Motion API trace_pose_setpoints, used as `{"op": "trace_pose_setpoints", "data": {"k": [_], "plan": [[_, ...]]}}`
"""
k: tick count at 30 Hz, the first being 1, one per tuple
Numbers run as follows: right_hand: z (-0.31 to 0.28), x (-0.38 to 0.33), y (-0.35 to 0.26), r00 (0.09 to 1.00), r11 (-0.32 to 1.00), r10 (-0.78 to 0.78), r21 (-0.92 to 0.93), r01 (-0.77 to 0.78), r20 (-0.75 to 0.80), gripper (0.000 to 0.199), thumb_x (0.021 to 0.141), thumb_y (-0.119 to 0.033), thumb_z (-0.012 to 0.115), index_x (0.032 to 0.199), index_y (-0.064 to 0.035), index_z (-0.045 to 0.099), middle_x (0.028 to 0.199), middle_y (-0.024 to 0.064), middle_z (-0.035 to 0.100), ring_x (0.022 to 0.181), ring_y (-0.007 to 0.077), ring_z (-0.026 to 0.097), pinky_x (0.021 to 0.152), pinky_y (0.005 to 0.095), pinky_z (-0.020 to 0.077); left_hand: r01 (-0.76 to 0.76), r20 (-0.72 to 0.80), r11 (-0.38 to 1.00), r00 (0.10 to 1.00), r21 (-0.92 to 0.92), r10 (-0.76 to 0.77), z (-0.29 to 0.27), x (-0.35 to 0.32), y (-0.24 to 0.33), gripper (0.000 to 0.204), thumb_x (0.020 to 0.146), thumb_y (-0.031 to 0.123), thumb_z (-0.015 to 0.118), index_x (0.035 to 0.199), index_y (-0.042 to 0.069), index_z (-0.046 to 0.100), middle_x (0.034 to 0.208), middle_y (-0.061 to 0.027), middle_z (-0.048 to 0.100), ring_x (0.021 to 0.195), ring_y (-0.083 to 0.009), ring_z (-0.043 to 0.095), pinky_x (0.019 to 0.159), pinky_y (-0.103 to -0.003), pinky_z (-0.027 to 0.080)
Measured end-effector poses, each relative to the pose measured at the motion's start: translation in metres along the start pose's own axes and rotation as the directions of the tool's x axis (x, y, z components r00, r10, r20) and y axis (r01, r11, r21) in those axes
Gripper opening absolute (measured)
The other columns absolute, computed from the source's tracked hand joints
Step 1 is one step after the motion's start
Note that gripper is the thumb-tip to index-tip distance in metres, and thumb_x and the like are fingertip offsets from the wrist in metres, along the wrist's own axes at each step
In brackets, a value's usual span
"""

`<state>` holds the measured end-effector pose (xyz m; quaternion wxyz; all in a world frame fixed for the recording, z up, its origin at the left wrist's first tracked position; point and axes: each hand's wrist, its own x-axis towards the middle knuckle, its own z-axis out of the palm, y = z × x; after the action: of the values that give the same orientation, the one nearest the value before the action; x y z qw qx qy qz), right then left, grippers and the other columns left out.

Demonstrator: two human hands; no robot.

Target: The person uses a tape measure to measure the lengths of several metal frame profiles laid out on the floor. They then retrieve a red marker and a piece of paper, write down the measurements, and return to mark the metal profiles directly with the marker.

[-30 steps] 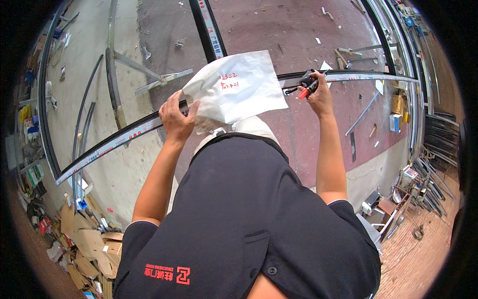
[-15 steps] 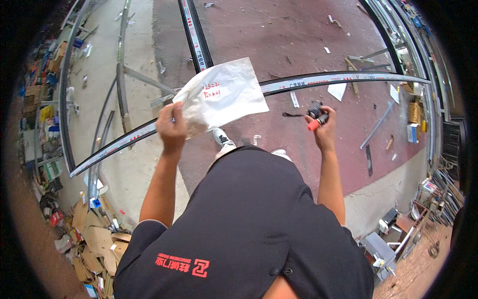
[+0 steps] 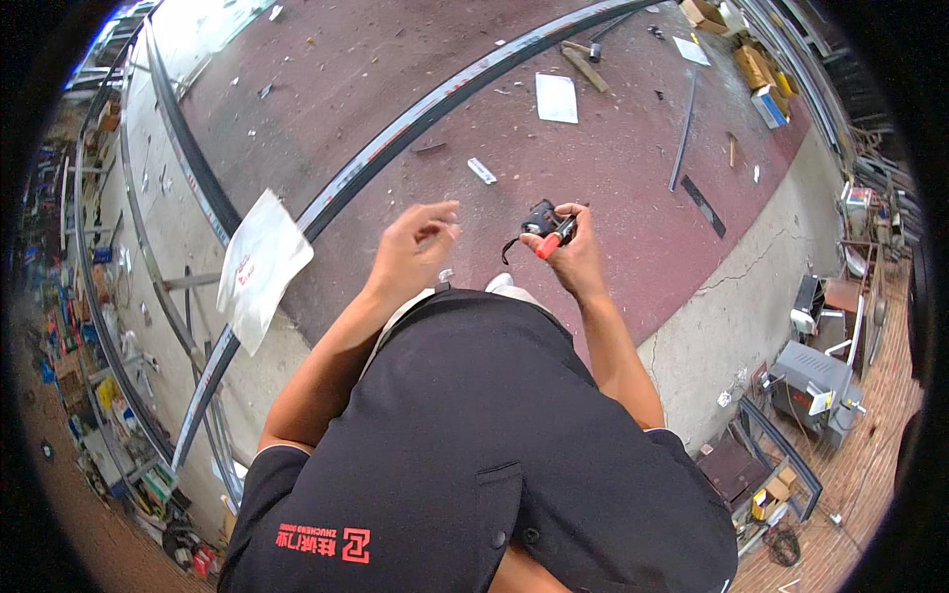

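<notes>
My left hand [image 3: 413, 249] is raised in front of me, its fingers loosely bent and apart, with nothing seen in them. In my right hand [image 3: 575, 259] I hold a red-and-black marker [image 3: 555, 240] along with a black tape measure [image 3: 540, 214], whose wrist strap hangs down. A white sheet of paper [image 3: 263, 269] with red handwriting lies over the joint of a long metal frame [image 3: 368, 170], away to the left of my left hand. Neither hand touches the frame.
Past my right hand, a white sheet [image 3: 557, 99], a wooden offcut [image 3: 585, 69] and a thin metal strip [image 3: 684, 133] lie on the reddish floor. A grey machine [image 3: 813, 383] stands at the lower right. Boxes [image 3: 756, 69] line the right side.
My left hand has let go of the paper, which now rests on the frame. My view has turned to the right. The marker and tape measure stay in my right hand.
</notes>
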<state>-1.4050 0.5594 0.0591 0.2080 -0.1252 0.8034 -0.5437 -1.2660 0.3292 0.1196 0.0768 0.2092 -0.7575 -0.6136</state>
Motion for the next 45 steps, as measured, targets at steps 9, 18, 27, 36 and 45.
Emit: {"op": "trace_pose_setpoints", "data": {"k": [9,18,27,36,45], "plan": [[-0.010,0.038,-0.035,0.988,0.980,-0.155,-0.129,0.150,-0.027,0.071,0.070,-0.036,0.097,0.117,-0.0061,0.052,0.098,0.0069,0.058,0.091,0.0170,0.057,0.079,0.0339,0.0508,0.623,0.423,0.721,0.766,-0.305,-0.484,0.076,0.084,0.047,0.056,0.104,0.034,0.064,0.146,-0.001,0.049,0.123,-0.0111,0.064,0.100,-0.0181,0.067,0.073,-0.037,0.061],[-0.068,0.150,-0.050,0.991,0.881,-0.026,0.472,-0.038,0.128,0.034,0.093,-0.002,0.075,0.110,-0.0095,0.048,0.113,0.0092,0.065,0.099,0.0114,0.059,0.089,0.0310,0.0525,0.501,0.549,0.857,0.752,-0.117,-0.365,0.093,0.235,0.051,0.042,0.095,0.026,0.078,0.121,-0.002,0.059,0.108,-0.0086,0.065,0.094,-0.0139,0.062,0.078,-0.030,0.051],[-0.135,0.251,-0.082,0.975,0.888,-0.109,0.460,0.007,0.194,0.042,0.084,0.000,0.082,0.107,-0.0122,0.048,0.107,0.0046,0.063,0.094,0.0101,0.057,0.084,0.0284,0.0487,0.365,0.787,0.930,0.561,0.044,-0.257,0.125,0.375,0.097,0.068,0.076,0.037,0.093,0.121,-0.004,0.063,0.105,-0.0135,0.068,0.092,-0.0172,0.064,0.081,-0.029,0.049],[-0.331,0.390,-0.025,0.969,0.759,-0.048,0.622,0.194,-0.244,0.034,0.083,0.000,0.073,0.102,-0.0161,0.050,0.094,0.0014,0.060,0.086,0.0124,0.058,0.079,0.0290,0.0482,-0.063,0.739,0.889,0.583,0.454,-0.336,0.127,0.478,0.119,0.044,0.098,0.033,0.061,0.131,0.005,0.067,0.095,-0.0135,0.069,0.087,-0.0192,0.064,0.077,-0.034,0.051],[-0.504,0.562,0.037,0.828,0.944,0.030,0.288,0.160,-0.560,0.013,0.097,-0.015,0.069,0.108,-0.0117,0.062,0.085,0.0038,0.067,0.077,0.0148,0.062,0.077,0.0309,0.0509,0.270,0.395,0.779,0.741,0.565,-0.543,0.182,0.511,0.142,0.035,0.105,0.035,0.057,0.094,0.004,0.071,0.070,-0.0017,0.060,0.066,-0.0142,0.055,0.062,-0.033,0.046]]}}
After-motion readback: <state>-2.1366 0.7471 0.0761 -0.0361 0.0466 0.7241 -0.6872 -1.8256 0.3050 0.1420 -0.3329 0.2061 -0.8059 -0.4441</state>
